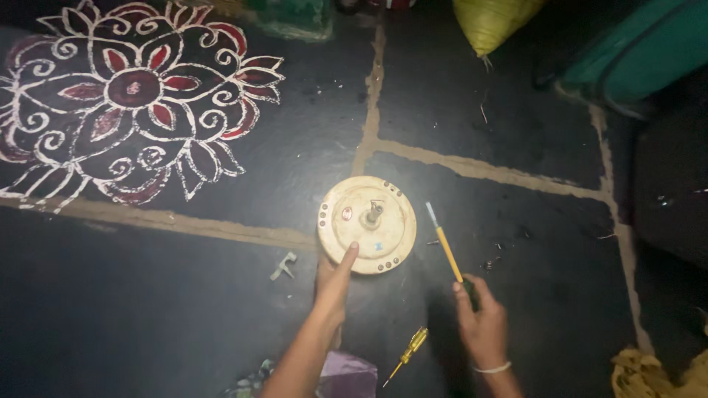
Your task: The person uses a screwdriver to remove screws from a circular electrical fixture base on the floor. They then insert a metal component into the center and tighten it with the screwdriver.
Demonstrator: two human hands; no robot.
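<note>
A round cream-coloured metal disc (366, 225), like a fan motor housing with a short shaft in its centre, lies on the dark stone floor. My left hand (335, 280) rests on its near edge, with the forefinger stretched onto the top face. My right hand (481, 321) grips a yellow-handled screwdriver (445, 247) by its lower end. The shaft points up and away, its tip just right of the disc and not touching it.
A second small yellow screwdriver (408, 352) lies between my forearms. A small grey metal bracket (283, 266) sits left of the disc, and tiny screws (490, 262) lie to its right. A white and red floor drawing (125, 96), a yellow sack (490, 22) and a teal bag (638, 48) are farther off.
</note>
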